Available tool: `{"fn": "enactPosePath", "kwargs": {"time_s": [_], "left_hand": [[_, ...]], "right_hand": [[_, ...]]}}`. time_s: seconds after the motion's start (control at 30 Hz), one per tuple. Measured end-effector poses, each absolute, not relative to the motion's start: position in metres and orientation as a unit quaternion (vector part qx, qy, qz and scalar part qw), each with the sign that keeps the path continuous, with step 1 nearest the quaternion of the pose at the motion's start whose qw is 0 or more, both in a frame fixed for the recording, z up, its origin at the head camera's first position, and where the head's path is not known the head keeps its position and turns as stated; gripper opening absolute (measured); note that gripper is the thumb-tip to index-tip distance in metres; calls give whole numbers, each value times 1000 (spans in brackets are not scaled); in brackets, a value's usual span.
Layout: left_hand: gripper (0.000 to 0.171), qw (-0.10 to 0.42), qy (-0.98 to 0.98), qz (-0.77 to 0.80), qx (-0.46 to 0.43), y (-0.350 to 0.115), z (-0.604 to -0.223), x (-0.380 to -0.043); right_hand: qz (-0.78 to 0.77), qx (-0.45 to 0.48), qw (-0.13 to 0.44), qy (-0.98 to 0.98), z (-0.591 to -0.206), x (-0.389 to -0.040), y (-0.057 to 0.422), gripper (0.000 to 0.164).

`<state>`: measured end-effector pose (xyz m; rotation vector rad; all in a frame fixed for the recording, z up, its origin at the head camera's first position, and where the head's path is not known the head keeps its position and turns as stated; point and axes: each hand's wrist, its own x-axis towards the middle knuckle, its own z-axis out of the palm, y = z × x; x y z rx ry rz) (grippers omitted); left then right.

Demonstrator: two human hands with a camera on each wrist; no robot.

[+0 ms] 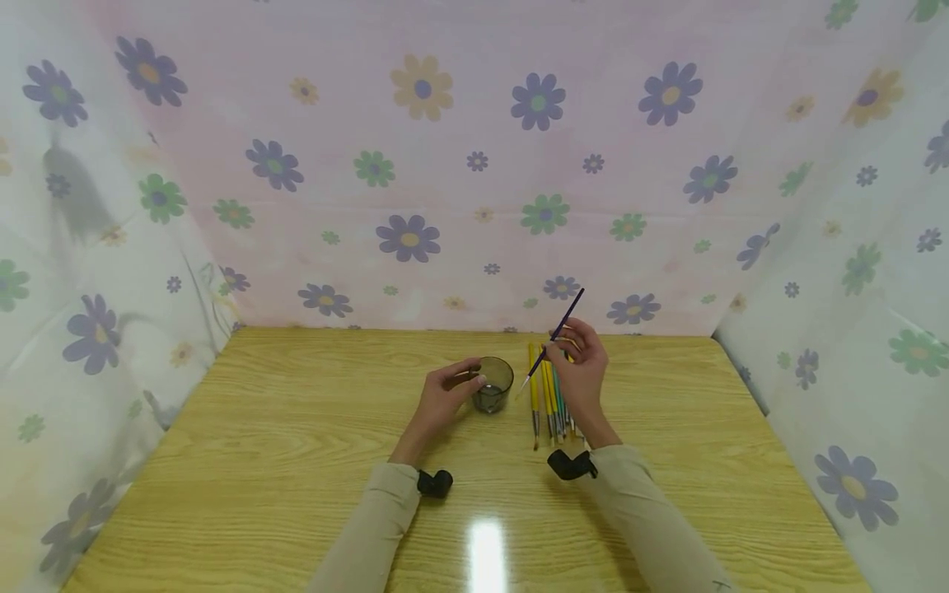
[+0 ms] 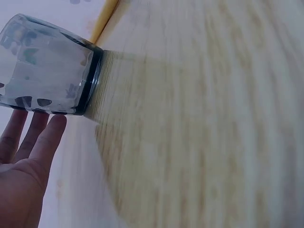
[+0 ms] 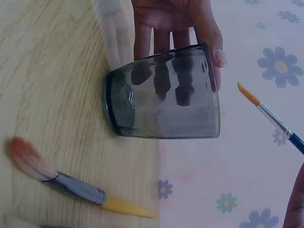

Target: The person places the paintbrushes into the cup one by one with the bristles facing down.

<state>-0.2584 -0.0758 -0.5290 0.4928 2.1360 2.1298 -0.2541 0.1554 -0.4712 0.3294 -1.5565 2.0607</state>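
A smoky, see-through glass [image 1: 495, 389] stands upright on the wooden table. My left hand [image 1: 437, 402] holds it from the left, thumb near the rim and the other fingers along its side; those fingers show through the glass [image 3: 164, 95] in the right wrist view. My right hand [image 1: 583, 375] pinches a slim dark-handled paintbrush [image 1: 567, 316]. Its amber bristles point down and toward the glass, apart from it. In the right wrist view the held paintbrush [image 3: 273, 117] shows a silver ferrule, while only an edge of my right hand [image 3: 295, 202] is visible.
Several paintbrushes [image 1: 535, 387], with yellow, green and other handles, lie side by side right of the glass, bristles toward me, partly under my right hand. The table [image 1: 296, 461] meets flower-patterned cloth [image 1: 326, 247] at the back and sides.
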Motion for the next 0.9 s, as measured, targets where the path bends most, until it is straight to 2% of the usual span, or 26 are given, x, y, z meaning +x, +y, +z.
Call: {"fn": "enactPosePath", "kwargs": {"time_s": [0.3,0.9], "left_hand": [[43,28,694,700,165,-73,-529,-257],[47,19,694,703,154,-71,-532,-258]], "right_hand": [[753,133,328,-554,-474,-263,140,34],[714,133,330,-603,-490,-268,121,38]]}}
